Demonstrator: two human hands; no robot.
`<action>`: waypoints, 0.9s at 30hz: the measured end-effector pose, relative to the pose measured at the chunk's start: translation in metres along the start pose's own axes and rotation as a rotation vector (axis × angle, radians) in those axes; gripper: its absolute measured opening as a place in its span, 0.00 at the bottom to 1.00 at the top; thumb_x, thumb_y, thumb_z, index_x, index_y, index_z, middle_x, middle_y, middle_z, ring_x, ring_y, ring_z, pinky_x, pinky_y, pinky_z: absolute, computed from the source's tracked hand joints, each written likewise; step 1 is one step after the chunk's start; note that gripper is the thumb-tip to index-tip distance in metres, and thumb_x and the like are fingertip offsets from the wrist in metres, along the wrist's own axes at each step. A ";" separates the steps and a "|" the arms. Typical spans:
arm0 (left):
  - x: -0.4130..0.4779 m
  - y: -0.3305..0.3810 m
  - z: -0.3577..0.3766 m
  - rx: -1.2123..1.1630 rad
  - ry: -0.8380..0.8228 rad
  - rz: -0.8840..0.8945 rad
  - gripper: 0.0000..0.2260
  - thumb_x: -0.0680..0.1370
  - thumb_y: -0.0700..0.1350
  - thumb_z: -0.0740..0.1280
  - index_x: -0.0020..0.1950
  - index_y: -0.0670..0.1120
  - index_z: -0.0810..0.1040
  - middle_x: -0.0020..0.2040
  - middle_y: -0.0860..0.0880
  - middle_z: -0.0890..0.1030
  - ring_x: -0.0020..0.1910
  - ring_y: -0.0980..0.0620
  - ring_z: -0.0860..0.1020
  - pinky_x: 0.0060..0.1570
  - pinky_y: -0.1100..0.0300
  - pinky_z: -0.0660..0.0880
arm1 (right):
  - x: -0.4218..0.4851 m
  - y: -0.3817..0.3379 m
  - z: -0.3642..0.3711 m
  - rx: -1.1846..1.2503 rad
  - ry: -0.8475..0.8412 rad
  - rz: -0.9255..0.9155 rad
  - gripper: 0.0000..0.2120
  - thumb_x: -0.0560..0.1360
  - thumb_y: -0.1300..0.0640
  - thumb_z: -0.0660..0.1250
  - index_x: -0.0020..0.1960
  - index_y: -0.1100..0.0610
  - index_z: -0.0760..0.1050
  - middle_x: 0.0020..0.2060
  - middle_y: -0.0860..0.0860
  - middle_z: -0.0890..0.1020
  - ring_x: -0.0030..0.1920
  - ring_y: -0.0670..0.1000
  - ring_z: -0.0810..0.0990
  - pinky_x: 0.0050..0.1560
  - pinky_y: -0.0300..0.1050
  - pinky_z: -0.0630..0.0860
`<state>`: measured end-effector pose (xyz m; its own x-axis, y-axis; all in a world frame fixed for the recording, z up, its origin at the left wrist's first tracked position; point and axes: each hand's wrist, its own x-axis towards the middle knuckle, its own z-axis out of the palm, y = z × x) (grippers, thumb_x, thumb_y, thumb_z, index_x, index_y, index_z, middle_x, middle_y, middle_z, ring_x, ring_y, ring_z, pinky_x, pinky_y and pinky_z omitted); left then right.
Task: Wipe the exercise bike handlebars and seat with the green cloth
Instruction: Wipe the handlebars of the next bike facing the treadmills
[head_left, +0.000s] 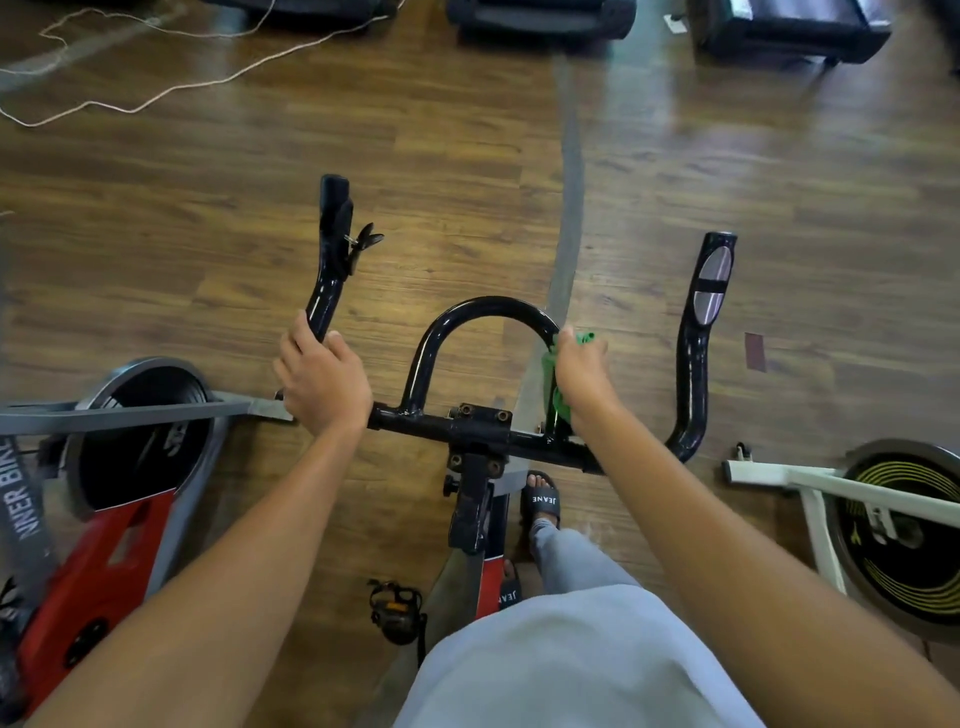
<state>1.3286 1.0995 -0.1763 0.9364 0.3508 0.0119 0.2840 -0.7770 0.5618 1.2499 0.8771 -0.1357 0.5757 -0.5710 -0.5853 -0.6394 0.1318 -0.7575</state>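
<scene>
The black handlebars (467, 317) of the exercise bike fill the middle of the head view, with a curved centre loop and two outer horns. My left hand (322, 382) grips the bend of the left horn. My right hand (582, 371) holds the green cloth (558, 400) wrapped against the right leg of the centre loop, just above the crossbar. Most of the cloth is hidden under my fingers. The seat is out of sight below my grey clothing.
A red and grey bike with a flywheel (140, 441) stands close at the left. A white-framed bike (893, 525) stands at the right. A pedal (395, 610) hangs below the bars. A loose cord (156, 98) and dark machine bases (540, 21) lie on the wooden floor ahead.
</scene>
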 end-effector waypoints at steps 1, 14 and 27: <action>0.000 0.000 0.000 -0.001 0.000 0.003 0.22 0.84 0.50 0.56 0.77 0.48 0.62 0.72 0.44 0.69 0.69 0.43 0.69 0.60 0.42 0.73 | 0.005 -0.001 0.001 0.007 0.005 0.018 0.26 0.85 0.46 0.50 0.78 0.58 0.52 0.73 0.58 0.67 0.70 0.59 0.69 0.68 0.58 0.67; -0.003 0.004 -0.004 -0.012 0.022 -0.019 0.21 0.84 0.51 0.56 0.77 0.48 0.63 0.72 0.45 0.70 0.70 0.44 0.68 0.62 0.42 0.70 | 0.022 0.013 -0.024 0.469 -0.310 0.476 0.29 0.80 0.36 0.56 0.56 0.60 0.81 0.41 0.56 0.84 0.39 0.55 0.81 0.42 0.51 0.77; -0.004 0.004 -0.004 -0.040 0.031 -0.012 0.21 0.84 0.53 0.54 0.77 0.49 0.63 0.72 0.45 0.70 0.71 0.44 0.68 0.63 0.42 0.69 | 0.033 0.020 -0.026 0.498 -0.475 0.538 0.29 0.78 0.33 0.58 0.46 0.59 0.81 0.37 0.53 0.81 0.33 0.53 0.79 0.42 0.47 0.77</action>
<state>1.3251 1.0968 -0.1704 0.9259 0.3765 0.0297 0.2863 -0.7510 0.5950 1.2436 0.8399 -0.1627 0.4824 0.0542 -0.8743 -0.6523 0.6884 -0.3172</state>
